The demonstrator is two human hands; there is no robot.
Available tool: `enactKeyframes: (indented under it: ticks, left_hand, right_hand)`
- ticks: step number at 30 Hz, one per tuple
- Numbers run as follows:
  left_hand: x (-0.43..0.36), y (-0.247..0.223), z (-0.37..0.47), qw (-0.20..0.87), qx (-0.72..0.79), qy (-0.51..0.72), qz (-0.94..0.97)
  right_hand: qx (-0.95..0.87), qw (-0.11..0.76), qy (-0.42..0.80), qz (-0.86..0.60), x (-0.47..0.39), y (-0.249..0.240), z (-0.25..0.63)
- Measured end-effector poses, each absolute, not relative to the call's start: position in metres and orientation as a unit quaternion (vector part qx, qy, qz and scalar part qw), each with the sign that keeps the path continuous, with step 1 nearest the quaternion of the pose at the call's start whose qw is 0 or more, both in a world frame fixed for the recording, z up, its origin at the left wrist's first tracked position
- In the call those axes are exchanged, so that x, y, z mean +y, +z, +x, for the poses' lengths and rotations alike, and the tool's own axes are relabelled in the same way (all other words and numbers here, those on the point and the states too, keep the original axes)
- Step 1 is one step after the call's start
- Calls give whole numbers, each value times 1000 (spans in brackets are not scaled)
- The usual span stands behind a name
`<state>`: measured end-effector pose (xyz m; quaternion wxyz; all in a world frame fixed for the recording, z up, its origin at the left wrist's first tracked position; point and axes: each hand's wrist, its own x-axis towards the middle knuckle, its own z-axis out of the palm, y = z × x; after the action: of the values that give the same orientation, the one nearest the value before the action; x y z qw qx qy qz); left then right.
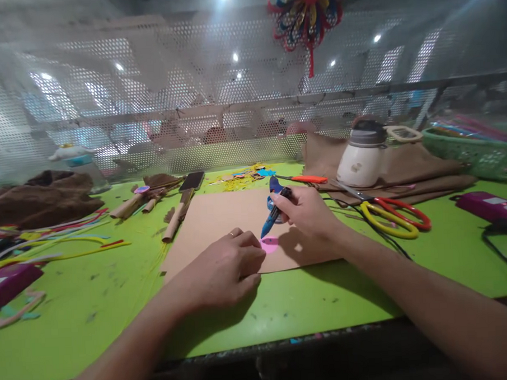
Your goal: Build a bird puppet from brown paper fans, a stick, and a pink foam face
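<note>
The left forearm comes in from the bottom edge and slants up and to the right, the left hand (225, 264) laid low, palm down, at the near part of a brown sheet (221, 211) on the green table (300, 305). Its fingers curl inward, 1 of them wearing a ring, with the fingertips at the left edge of a pink disc (270, 246); whether they pinch it I cannot tell. The disc lies flat on the sheet, between the 2 hands.

The right forearm reaches in from the lower right corner, and the right hand (307, 210) is raised above the sheet, closed around a blue tool (270, 220). The tool tilts, its tip pointing down and left, close to the disc's upper left edge; contact is unclear. To the right of this hand lie scissors (391, 217) with 1 red and 1 yellow handle.
</note>
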<state>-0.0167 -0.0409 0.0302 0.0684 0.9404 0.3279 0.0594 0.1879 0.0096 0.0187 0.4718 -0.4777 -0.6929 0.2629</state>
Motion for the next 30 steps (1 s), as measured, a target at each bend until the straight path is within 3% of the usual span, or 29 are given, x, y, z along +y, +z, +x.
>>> enactKeyframes:
  ticks: [30]
  left_hand:
    - [-40, 31, -16, 75, 321, 61, 942]
  right_hand:
    - [-717, 454, 215, -483, 5, 22, 185]
